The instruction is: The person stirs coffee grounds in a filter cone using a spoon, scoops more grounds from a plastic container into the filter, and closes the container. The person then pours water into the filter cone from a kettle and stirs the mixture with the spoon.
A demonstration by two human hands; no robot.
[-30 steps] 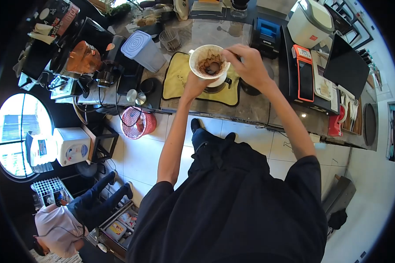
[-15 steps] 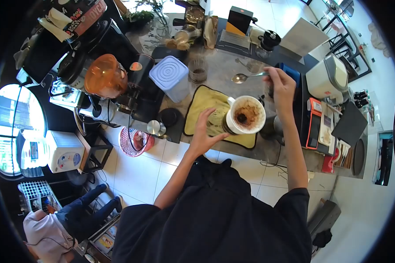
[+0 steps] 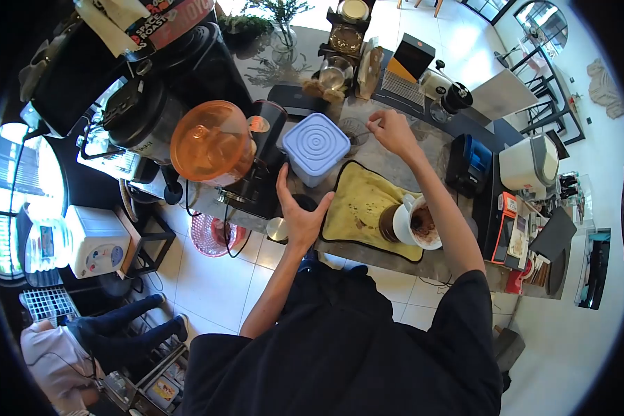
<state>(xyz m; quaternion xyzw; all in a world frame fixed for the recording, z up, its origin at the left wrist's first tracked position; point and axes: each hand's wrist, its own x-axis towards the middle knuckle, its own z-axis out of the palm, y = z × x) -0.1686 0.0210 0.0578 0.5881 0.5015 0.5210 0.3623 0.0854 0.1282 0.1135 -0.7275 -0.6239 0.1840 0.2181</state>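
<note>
My right hand [image 3: 393,133] is pinched at the rim of a clear drinking glass [image 3: 355,132] at the back of the counter. The spoon it held hardly shows against the glass. My left hand [image 3: 302,218] is open and empty, thumb and fingers spread, in front of a square tub with a blue lid [image 3: 317,144]. A round black object [image 3: 305,202] lies behind its fingers. To the right, a white coffee dripper [image 3: 403,225] with brown grounds inside sits over a brownish vessel [image 3: 388,223] on a yellow-green cloth [image 3: 357,204], partly behind my right forearm.
A coffee grinder with an orange hopper [image 3: 211,142] stands left. A metal cylinder [image 3: 277,229] is near the counter's front edge. A hand grinder [image 3: 457,98] stands at the back; a payment terminal [image 3: 504,225] lies right. A person [image 3: 55,357] is at lower left.
My view has shifted left. My right hand has carried the spoon left to the glass. My left hand has left the dripper's side and moved left toward the blue-lidded tub.
</note>
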